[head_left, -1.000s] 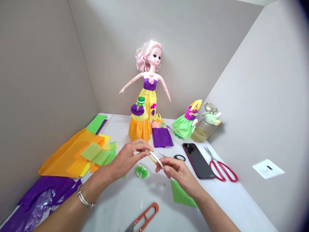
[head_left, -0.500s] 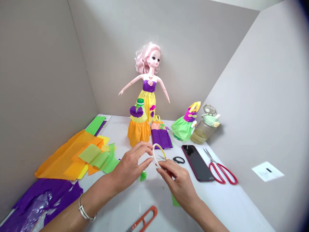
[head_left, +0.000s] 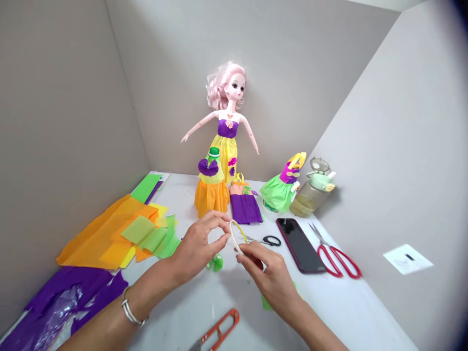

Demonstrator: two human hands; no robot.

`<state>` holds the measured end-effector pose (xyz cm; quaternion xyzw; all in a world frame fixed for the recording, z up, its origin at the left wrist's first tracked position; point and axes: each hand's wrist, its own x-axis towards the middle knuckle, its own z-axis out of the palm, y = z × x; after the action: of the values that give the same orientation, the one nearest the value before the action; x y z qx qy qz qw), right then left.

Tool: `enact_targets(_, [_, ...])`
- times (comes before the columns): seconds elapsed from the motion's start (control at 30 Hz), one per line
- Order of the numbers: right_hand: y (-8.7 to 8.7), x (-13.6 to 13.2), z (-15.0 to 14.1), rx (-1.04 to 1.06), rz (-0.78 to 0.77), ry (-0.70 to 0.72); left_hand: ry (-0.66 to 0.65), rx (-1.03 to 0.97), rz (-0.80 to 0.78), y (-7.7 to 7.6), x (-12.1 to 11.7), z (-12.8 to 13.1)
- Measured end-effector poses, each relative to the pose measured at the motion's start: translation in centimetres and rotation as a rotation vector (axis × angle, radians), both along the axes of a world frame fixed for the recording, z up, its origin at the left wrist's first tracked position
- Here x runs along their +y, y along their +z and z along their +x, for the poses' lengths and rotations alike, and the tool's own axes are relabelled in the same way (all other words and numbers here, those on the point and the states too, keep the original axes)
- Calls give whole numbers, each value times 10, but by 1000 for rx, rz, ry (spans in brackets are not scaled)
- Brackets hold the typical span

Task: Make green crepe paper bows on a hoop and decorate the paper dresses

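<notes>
The right hand (head_left: 265, 270) pinches the lower end of a thin white-and-yellow ring (head_left: 233, 233), which stands upright above the table, just beside the left hand (head_left: 199, 246); that hand's fingers curl loosely, and whether they touch the ring cannot be told; the ring's material is hard to make out. A green paper bow (head_left: 218, 263) sits partly hidden behind the left hand; a green paper scrap (head_left: 266, 303) is mostly hidden under the right hand; orange snips (head_left: 219, 331) are cut off by the picture's bottom edge. There are three cutting tools, the others being small black scissors (head_left: 272, 240) and red scissors (head_left: 338, 261); one phone (head_left: 300, 245); one jar (head_left: 309, 201); one doll (head_left: 227, 127); three paper dresses (head_left: 212, 195) (head_left: 244, 209) (head_left: 278, 193); orange paper (head_left: 98, 239) and purple paper (head_left: 73, 292) lie left on the white table (head_left: 175, 312), between grey walls (head_left: 66, 97).
</notes>
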<state>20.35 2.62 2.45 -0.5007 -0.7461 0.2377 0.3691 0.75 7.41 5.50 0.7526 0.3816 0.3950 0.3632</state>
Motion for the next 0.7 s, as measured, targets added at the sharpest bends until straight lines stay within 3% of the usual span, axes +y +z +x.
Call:
enact_targets(0.33, [10,0,-2,302,-340,79,-177,-177,-381,7,7,-9])
enact_targets(0.7, [14,-3,-4,249,-295,75,-245,-133,-399,9,6,-17])
